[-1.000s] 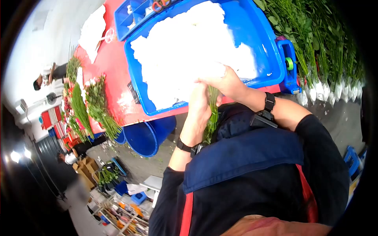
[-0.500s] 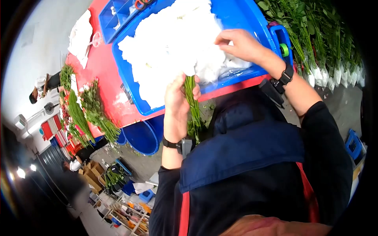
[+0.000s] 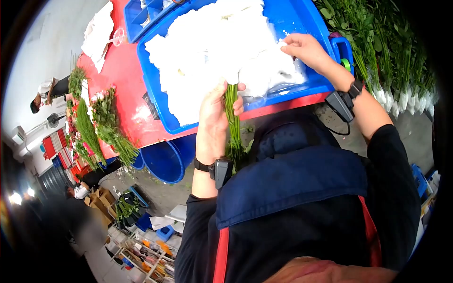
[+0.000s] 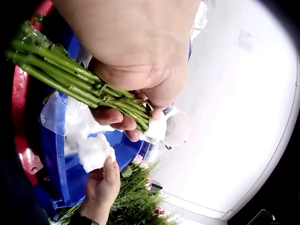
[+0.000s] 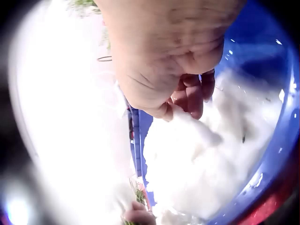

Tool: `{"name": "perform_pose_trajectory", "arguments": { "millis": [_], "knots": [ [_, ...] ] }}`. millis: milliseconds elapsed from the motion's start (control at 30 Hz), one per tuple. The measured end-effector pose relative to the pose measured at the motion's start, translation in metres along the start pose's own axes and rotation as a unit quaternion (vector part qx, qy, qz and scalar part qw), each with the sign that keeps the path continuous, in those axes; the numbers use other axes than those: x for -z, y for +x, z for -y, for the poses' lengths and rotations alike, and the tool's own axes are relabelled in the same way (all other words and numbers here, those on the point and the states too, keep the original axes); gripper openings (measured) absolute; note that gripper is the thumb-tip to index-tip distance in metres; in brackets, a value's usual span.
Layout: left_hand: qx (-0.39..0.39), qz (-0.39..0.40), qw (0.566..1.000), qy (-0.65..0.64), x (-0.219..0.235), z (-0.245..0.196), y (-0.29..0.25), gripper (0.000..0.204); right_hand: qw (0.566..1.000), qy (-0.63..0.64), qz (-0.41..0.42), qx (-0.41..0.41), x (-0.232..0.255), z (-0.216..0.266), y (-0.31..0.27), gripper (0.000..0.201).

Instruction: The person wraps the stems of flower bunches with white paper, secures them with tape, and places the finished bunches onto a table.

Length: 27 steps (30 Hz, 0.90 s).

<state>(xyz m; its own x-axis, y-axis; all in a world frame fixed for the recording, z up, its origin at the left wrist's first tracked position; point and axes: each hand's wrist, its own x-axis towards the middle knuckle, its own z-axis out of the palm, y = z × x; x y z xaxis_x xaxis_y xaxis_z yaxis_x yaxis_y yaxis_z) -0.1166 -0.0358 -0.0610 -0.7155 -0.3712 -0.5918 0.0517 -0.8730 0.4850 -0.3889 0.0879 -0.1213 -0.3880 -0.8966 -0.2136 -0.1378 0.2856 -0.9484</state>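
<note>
My left hand (image 3: 213, 115) grips a bunch of green stems (image 3: 232, 111), fingers wrapped round it near the cut ends, at the front edge of the blue tray (image 3: 181, 128). In the left wrist view white cotton (image 4: 157, 127) shows by those ends. My right hand (image 3: 309, 53) is over the tray's right side. Its thumb and fingertips pinch a piece of cotton wadding (image 4: 96, 152), also seen in the right wrist view (image 5: 185, 124). A large heap of white wadding (image 3: 198, 61), glaring in the light, fills most of the tray.
The tray stands on a red table (image 3: 125, 70), beside a blue compartment box (image 3: 139, 21). Flower bunches (image 3: 111, 122) lie at the table's left. Wrapped stems (image 3: 394, 61) line the right side. A blue bucket (image 3: 163, 162) stands below; people are at the far left.
My hands were together at the stem ends. The right hand has moved away to the right over the wadding, and the left keeps its hold on the stems, slightly further left.
</note>
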Motion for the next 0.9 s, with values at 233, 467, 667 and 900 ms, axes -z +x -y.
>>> {"name": "perform_pose_trajectory", "arguments": {
  "millis": [233, 467, 667, 900],
  "knots": [
    [-0.005, -0.002, 1.0, 0.003, 0.006, 0.004, -0.001, 0.035, 0.928, -0.331, 0.157, 0.062, 0.008, 0.01, -0.038, 0.019],
    [-0.003, -0.009, 1.0, 0.03, 0.001, 0.007, 0.002, 0.036, 0.885, -0.438, -0.021, 0.159, 0.008, -0.024, 0.029, 0.012],
    [0.001, -0.01, 1.0, 0.01, 0.006, 0.007, -0.001, 0.034, 0.88, -0.439, 0.115, 0.143, 0.024, -0.035, 0.066, 0.008],
    [-0.006, -0.026, 0.999, 0.021, 0.01, 0.011, 0.0, 0.028, 0.837, -0.539, -0.024, 0.087, 0.039, -0.045, 0.109, 0.018]
  ]
}}
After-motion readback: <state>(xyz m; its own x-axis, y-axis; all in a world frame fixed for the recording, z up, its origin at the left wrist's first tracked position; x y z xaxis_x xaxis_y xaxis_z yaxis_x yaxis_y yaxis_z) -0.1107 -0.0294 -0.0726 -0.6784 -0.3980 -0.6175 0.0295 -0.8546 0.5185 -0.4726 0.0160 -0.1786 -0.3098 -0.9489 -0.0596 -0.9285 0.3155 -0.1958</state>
